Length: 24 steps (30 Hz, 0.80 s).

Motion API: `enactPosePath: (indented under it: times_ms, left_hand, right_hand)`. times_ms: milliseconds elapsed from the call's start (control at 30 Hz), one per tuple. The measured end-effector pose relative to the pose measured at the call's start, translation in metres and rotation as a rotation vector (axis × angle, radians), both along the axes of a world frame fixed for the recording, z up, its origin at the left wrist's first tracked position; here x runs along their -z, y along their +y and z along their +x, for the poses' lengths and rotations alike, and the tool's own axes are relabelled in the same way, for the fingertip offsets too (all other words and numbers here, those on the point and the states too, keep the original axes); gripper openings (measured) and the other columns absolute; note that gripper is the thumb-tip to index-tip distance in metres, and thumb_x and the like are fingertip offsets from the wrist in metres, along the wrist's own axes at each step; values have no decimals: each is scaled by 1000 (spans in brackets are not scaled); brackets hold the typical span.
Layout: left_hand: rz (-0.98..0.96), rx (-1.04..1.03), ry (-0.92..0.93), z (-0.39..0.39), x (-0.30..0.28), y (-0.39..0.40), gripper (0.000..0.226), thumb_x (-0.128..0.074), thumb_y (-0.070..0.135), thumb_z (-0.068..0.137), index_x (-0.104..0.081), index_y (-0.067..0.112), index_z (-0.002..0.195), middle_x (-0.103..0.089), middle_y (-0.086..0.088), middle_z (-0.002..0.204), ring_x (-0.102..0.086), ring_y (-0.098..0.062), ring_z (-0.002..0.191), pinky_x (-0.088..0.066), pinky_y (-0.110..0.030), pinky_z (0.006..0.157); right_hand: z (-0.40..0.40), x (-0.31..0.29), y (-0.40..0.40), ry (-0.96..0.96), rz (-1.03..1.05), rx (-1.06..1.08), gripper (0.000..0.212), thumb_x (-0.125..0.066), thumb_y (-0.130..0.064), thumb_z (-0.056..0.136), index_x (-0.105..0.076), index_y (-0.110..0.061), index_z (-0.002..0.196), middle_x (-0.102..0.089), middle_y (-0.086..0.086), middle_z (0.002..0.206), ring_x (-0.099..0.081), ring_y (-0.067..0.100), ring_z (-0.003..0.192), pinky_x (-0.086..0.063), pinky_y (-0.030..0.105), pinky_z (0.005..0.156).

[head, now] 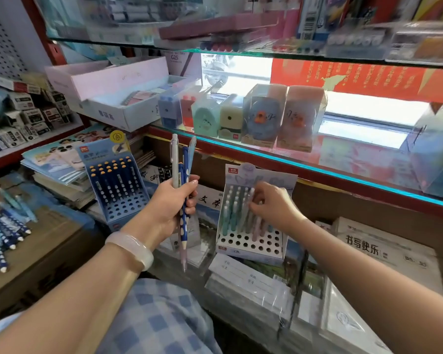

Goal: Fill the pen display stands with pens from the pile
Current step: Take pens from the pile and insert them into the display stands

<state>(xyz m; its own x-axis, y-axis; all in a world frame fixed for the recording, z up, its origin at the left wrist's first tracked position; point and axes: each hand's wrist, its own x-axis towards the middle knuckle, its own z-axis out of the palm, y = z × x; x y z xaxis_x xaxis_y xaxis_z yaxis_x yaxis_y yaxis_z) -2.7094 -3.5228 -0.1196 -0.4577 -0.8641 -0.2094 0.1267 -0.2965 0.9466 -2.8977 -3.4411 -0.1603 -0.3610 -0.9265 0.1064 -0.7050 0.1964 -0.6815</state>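
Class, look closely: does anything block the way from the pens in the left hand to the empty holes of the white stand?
Nothing visible does. The left hand holds pens beside the white stand; its front holes are open. The right hand sits higher, at the back rows.

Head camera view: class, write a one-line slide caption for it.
Left hand holds a bundle of pens while right hand reaches among pens in the white display stand.

Pile [3, 231] left of both stands [118, 185]

Stationery shop: glass shelves [292, 159] of boxed pencil sharpeners [261, 116], stacked notebooks [59, 162], retail pen display stands [118, 182], packaged stock everywhere.
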Motion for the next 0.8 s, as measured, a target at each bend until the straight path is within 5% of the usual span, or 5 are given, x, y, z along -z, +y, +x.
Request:
enactPosePath:
  times_ms: [167,367,533,633,800]
  left_hand:
    - [-21,5,-13,5,3,-1,17,-44,4,96,-54,1,110,-41,-2,62,-38,-4,37,-32,-15,33]
    - [-31,-7,-20,3,6,0,10,-44,3,96,-54,5,97,-42,-4,63,-38,-4,36,-31,-15,33]
    - [-33,0,-17,2,9,-1,11,-43,3,96,-54,5,97,-41,-4,64,-38,-4,36,-31,-15,33]
    - [-30,-1,-10,3,9,-2,11,-43,3,96,-54,5,98,-41,-4,64,-38,-4,36,-31,-14,33]
    - [-31,11,-27,3,10,-2,12,-44,4,96,-53,2,104,-41,-4,65,-38,-4,38,-32,-15,33]
  right_hand:
    - [0,9,1,83,114,-39,8,-59,-20,90,-55,-18,97,-65,-2,97,-63,14,88,-52,28,79]
    - [2,22,2,161,138,-18,20,-61,-21,89,-46,-29,79,-67,-1,95,-61,13,86,-51,31,81]
    - [6,29,-2,172,150,18,11,-62,-26,88,-58,-25,98,-66,-3,100,-61,14,90,-53,35,86]
    - [7,25,1,124,97,33,20,-59,-29,91,-57,-23,110,-65,-6,98,-62,11,87,-53,30,81]
    - [9,25,3,198,8,74,13,-56,-30,93,-64,-25,102,-63,-7,92,-52,7,84,-43,23,71]
